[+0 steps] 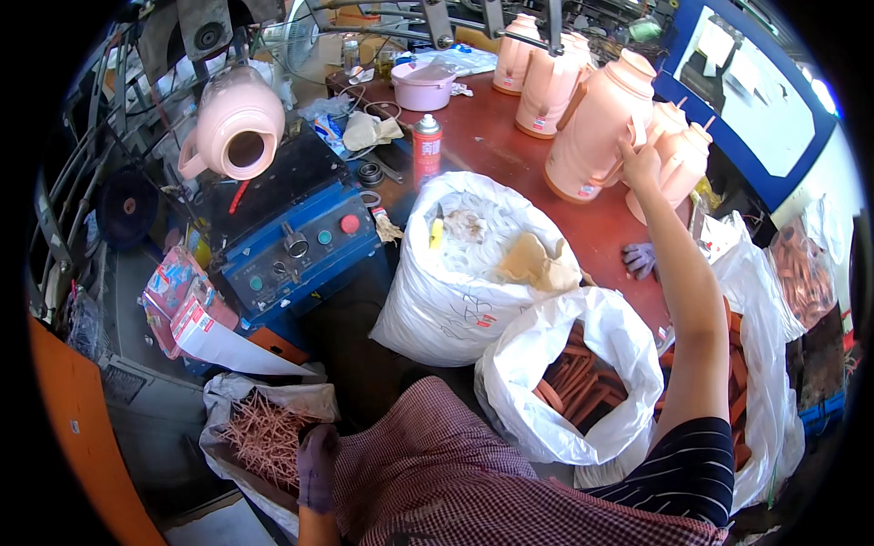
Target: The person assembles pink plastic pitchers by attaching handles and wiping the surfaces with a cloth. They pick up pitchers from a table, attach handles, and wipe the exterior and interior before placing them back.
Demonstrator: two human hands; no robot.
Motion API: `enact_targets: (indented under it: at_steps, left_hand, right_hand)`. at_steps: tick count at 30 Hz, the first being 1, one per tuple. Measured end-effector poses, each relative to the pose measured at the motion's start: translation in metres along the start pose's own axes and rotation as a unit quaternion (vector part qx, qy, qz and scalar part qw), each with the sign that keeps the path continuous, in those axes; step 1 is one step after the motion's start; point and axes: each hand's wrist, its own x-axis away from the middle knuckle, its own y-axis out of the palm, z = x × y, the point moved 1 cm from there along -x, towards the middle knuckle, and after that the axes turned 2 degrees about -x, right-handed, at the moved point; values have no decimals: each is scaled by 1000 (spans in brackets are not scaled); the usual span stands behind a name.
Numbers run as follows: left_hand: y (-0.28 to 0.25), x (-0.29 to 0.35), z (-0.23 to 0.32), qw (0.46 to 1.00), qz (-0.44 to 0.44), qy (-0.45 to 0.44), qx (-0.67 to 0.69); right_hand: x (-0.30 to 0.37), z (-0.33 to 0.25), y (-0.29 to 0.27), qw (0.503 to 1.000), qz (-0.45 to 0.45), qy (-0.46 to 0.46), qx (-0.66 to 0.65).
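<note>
My right hand [640, 166], bare, reaches across the table and grips the handle of a pale pink thermos jug [596, 123]. That jug stands slightly tilted among several similar pink jugs [546, 91] on the dark red table [596, 232]. By my lap, my left hand [318, 464] wears a purple glove and hangs beside a sack of thin pink sticks [259, 437]; its fingers are hard to make out. Another pink jug [232, 127] sits sideways at the machine on the left, its round dark opening toward me.
In front stand a white sack [437, 309] of clear plastic pieces and a white bag [501, 387] of brown-red strips. A blue control box [300, 246] with buttons is at left. On the table are a red spray can [426, 150], a pink basin [423, 88] and a purple glove [640, 260].
</note>
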Motion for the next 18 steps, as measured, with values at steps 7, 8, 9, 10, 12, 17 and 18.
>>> enact_targets:
  at_steps: [7,8,9,10,12,17,18]
  left_hand:
    - [-27,25,3,997,-11,-77,-27]
    - [-27,26,0,991,-26,-128,3]
    - [-31,26,-3,982,-46,-178,30]
    - [-28,30,-24,987,-62,-126,-78]
    - [-31,17,-19,863,45,-401,303]
    - [-33,66,-48,849,224,-389,277]
    - [-32,81,-58,845,272,-388,249]
  right_hand:
    - [-127,65,114,869,36,-158,467]
    - [-135,60,124,872,21,-156,463]
    - [-138,74,122,865,19,-192,463]
    - [-140,84,131,861,12,-227,456]
    - [-144,104,133,863,15,-266,429]
    - [-118,82,179,906,13,-290,307]
    - [-105,78,178,913,8,-289,287]
